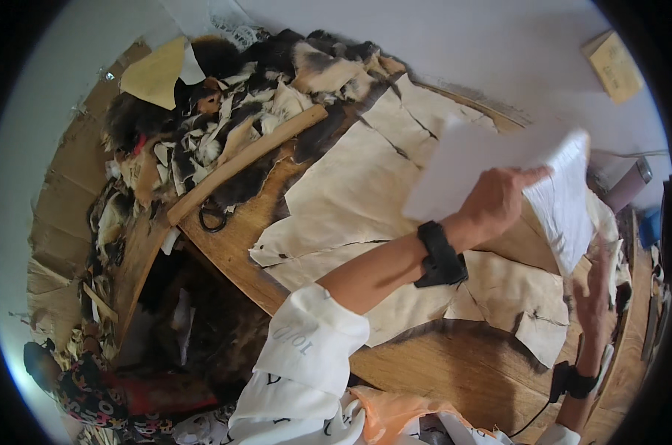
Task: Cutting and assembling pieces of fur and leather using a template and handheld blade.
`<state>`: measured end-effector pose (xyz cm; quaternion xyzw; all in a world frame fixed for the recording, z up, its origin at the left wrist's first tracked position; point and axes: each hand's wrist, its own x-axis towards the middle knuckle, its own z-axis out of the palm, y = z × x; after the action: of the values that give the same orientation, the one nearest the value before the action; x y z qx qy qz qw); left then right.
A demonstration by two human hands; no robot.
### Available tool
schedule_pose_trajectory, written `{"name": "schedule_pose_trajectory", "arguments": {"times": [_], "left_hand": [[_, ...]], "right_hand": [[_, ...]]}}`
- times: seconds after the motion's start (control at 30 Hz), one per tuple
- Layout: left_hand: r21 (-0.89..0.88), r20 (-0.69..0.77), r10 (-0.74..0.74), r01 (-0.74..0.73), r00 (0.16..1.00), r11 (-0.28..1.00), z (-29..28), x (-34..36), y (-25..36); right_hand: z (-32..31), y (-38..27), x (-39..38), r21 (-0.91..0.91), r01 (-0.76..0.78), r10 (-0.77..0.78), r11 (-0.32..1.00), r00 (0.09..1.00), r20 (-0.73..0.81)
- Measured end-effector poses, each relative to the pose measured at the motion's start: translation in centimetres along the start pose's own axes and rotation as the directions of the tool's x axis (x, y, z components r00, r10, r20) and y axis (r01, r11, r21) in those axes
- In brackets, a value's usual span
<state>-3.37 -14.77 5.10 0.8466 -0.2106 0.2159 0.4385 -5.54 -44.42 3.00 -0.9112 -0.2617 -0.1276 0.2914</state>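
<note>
A thick stack of white paper sheets (562, 211) is held up over a large pale animal hide (343, 185), at right of centre. Across the paper lies my left hand (491, 204), its index finger stretched along the stack's top edge and the other fingers curled against a sheet. My right hand (594, 285) is upright beside the stack's lower right side, smeared and partly shaded, so its grip cannot be made out. The hide lies skin side up, with dark slits and fur showing at its rim. Black bands sit on both wrists.
Fur scraps (224, 126) are heaped at the far left behind a wooden strip (247, 163). Black-handled scissors (212, 219) lie by the strip, near a dark opening in the wooden table (425, 363). Another person's patterned sleeve (84, 393) shows at lower left. A cylinder (629, 185) is at right.
</note>
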Motion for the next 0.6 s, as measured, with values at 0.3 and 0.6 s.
{"name": "schedule_pose_trajectory", "arguments": {"times": [0.3, 0.6], "left_hand": [[-0.475, 0.272, -0.057, 0.186, 0.960, 0.860, -3.3, -0.7, 4.5], [-0.394, -0.158, -0.357, 0.272, 0.921, 0.878, -20.7, 2.5, -12.5]], "right_hand": [[4.3, -9.5, 2.7, 0.120, 0.217, -0.240, 0.969, 0.942, 0.237], [6.1, -12.2, 2.3, 0.088, -0.181, 0.173, 0.980, 0.980, 0.095]]}}
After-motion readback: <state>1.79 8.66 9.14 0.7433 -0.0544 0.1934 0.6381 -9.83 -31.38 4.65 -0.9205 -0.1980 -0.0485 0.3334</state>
